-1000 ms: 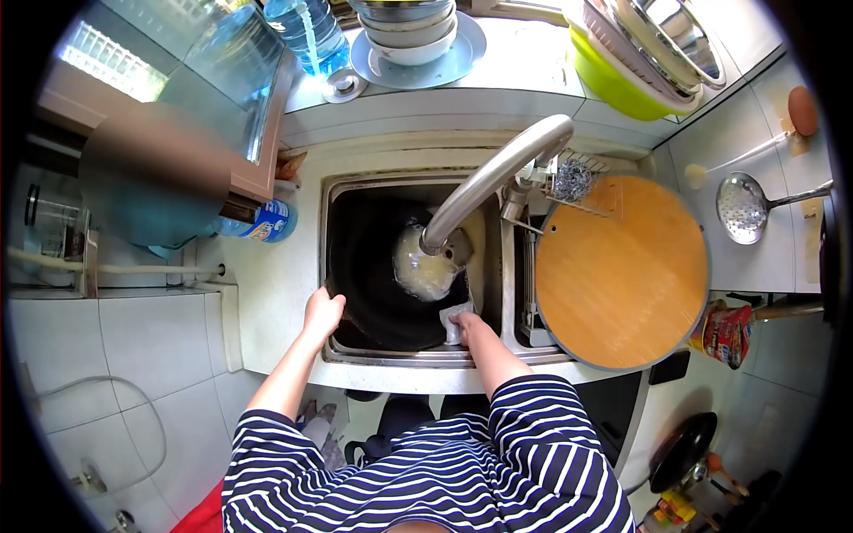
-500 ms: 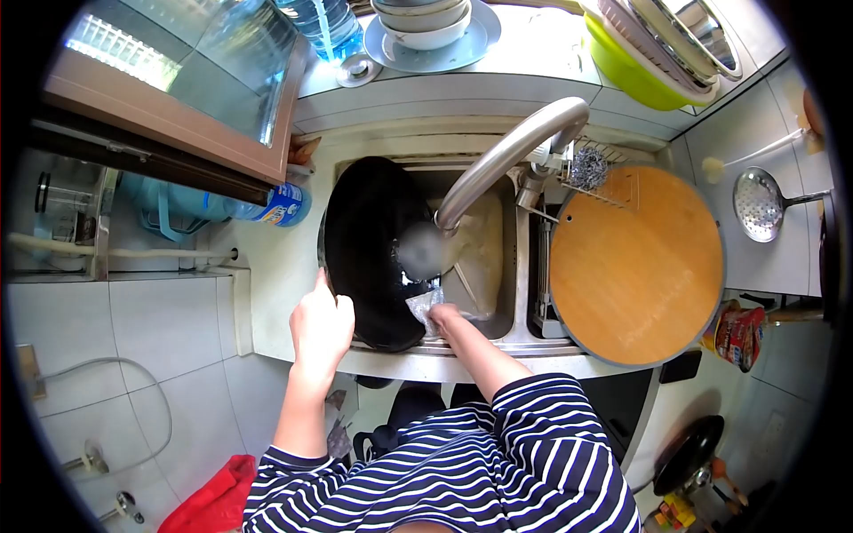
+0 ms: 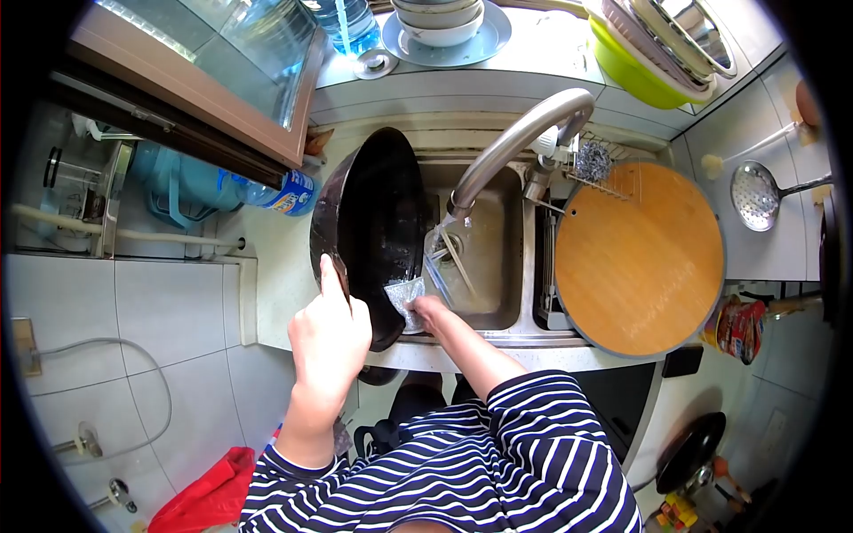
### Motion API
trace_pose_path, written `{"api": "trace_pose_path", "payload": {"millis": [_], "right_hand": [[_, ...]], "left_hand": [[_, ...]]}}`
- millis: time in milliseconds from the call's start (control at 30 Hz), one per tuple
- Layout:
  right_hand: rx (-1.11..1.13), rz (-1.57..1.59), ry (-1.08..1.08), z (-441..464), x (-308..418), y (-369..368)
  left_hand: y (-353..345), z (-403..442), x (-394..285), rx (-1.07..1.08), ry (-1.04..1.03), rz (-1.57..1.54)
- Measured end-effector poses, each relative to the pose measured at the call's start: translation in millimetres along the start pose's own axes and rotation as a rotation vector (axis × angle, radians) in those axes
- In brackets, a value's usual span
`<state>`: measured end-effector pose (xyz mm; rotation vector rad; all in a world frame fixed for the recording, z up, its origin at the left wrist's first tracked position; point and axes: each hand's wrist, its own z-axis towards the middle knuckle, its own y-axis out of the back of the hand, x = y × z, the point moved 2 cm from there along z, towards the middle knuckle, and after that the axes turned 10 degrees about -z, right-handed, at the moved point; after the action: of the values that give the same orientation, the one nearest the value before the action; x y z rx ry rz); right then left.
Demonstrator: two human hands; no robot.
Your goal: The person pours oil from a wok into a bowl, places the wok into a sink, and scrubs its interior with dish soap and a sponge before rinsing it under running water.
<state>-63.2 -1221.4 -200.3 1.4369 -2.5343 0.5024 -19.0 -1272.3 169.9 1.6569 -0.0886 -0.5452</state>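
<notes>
A large black wok (image 3: 380, 213) is tilted up on its side over the left part of the steel sink (image 3: 499, 298). My left hand (image 3: 329, 333) grips the wok at its near left side, forefinger stretched along the outer wall. In my right hand (image 3: 427, 313) is a silvery-grey scrubbing cloth (image 3: 405, 294), pressed at the wok's near inner rim. Water runs from the curved faucet (image 3: 515, 147) into the basin beside the wok. Pale chopsticks (image 3: 460, 265) and a bluish thin item lie in the sink near the drain.
A round wooden cutting board (image 3: 638, 258) stands right of the sink, with a steel wool ball (image 3: 592, 163) on a wire rack behind it. Stacked bowls (image 3: 438, 22) sit on a blue plate on the back ledge. An open window frame (image 3: 298, 115) juts in at left.
The wok has tipped up more steeply and shifted left, out from under the water stream. The left hand rose with it; the right hand moved slightly left with the cloth.
</notes>
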Motion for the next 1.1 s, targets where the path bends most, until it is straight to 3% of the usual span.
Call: {"api": "trace_pose_path", "payload": {"millis": [267, 333, 767, 833, 933, 1100], "right_hand": [[-0.273, -0.236, 0.038, 4, -4, 68], [-0.376, -0.289, 0.073, -35, 17, 88], [-0.569, -0.186, 0.244, 38, -20, 192], [-0.623, -0.195, 0.251, 28, -16, 188], [-0.647, -0.196, 0.256, 11, -9, 184], [-0.664, 0.006, 0.385, -47, 12, 153]], "left_hand": [[-28, 10, 43, 0.041, 0.126, -0.296], [-46, 14, 61, 0.076, 0.171, -0.416], [-207, 13, 177, 0.219, 0.371, -0.976], [-227, 13, 192, 0.320, 0.435, -1.067], [-252, 11, 188, 0.184, 0.381, -1.387], [-255, 6, 187, 0.328, 0.599, -1.305]]}}
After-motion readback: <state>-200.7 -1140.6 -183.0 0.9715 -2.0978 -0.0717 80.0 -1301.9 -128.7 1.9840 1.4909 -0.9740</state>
